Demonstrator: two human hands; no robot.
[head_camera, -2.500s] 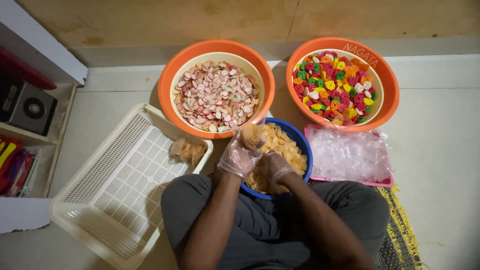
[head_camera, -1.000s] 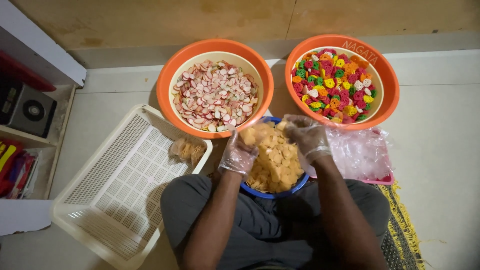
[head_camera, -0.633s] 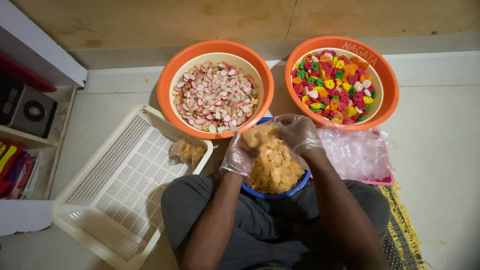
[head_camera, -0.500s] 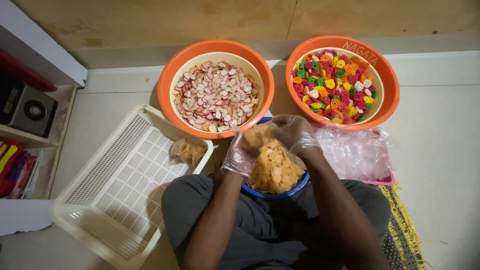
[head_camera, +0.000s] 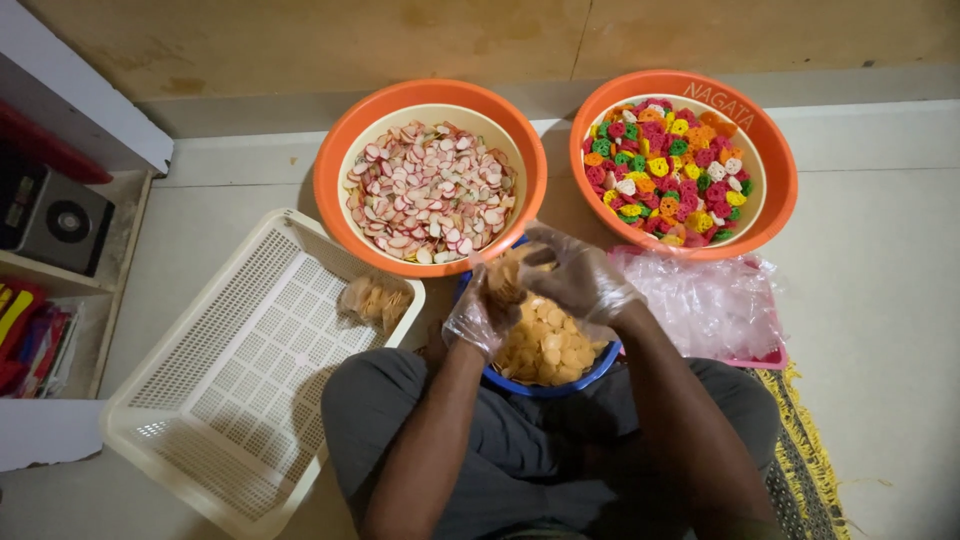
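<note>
Both my hands wear thin clear plastic gloves and meet over a blue bowl (head_camera: 560, 380) heaped with pale yellow round crackers (head_camera: 545, 345). My left hand (head_camera: 478, 315) grips a small clear bag holding some of the yellow crackers (head_camera: 505, 275). My right hand (head_camera: 578, 278) is curled over the top of that bag, fingers closed on it. The bowl sits on the floor between my knees.
Behind stand two orange basins: pink-and-white chips (head_camera: 430, 185) at left, multicoloured heart-shaped crackers (head_camera: 670, 165) at right. A cream perforated tray (head_camera: 230, 390) at left holds one filled packet (head_camera: 372, 298). A pile of clear bags (head_camera: 705, 300) lies at right. Shelves (head_camera: 60, 230) stand far left.
My right hand came out of the blue bowl, went to the right toward the pile of clear bags, then returned to the bag held by my left hand.
</note>
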